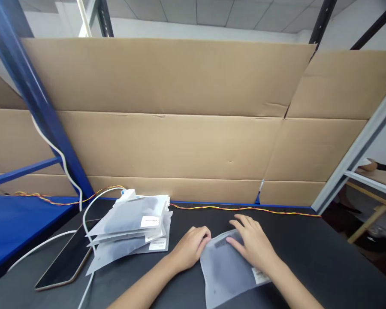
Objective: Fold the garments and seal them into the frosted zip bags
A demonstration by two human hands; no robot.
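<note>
The frosted grey plastic pouch (227, 274) lies flat on the black tabletop (309, 249), its long axis pointing away from the person. The right hand (255, 246) presses it with fingers spread. The left hand (191, 246) curls at its far-left corner, and I cannot tell whether it grips the pouch.

Stack of frosted pouches (131, 227) beside dark tablet (64, 262) (white cable (84, 214) looping past); cardboard wall (167, 128) behind.

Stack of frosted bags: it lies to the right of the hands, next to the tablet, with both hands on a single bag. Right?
Not quite. In the head view the stack of frosted bags lies to the left of the hands, next to the tablet; the left hand and right hand are both on the single bag.
</note>
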